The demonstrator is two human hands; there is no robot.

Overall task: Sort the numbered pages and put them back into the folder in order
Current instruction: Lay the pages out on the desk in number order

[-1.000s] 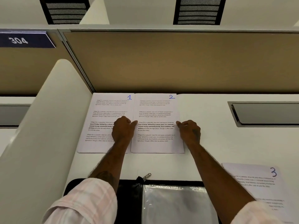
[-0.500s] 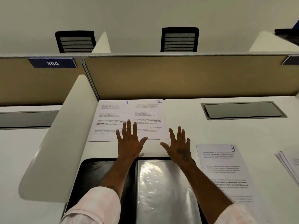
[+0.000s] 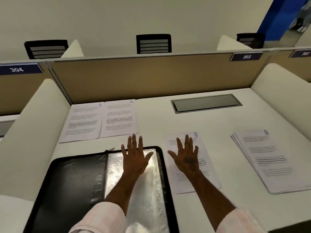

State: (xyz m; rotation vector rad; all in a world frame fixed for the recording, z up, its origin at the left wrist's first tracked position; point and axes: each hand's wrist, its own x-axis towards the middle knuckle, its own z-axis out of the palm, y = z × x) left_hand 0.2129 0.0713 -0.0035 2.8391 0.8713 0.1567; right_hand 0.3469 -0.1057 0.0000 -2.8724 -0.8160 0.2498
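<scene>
Page 1 (image 3: 82, 122) and page 2 (image 3: 120, 117) lie side by side at the desk's back left. Page 3 (image 3: 204, 172) lies right of the open black folder (image 3: 70, 182), whose clear plastic sleeve (image 3: 149, 190) faces up. A stack of pages topped by page 8 (image 3: 272, 160) sits at the right. My left hand (image 3: 135, 156) hovers with fingers spread over the sleeve's top edge. My right hand (image 3: 186, 157) is spread flat over page 3; whether it touches the paper I cannot tell. Neither hand holds anything.
A tan partition (image 3: 151, 78) closes off the desk's back, with white side dividers left (image 3: 33, 125) and right (image 3: 282, 84). A grey cable hatch (image 3: 206, 103) is set into the desk at the back. Chairs (image 3: 153, 43) stand beyond the partition.
Both hands let go of page 2, opened flat and drew back and to the right. The view swung right, bringing page 3 and the page 8 stack into sight.
</scene>
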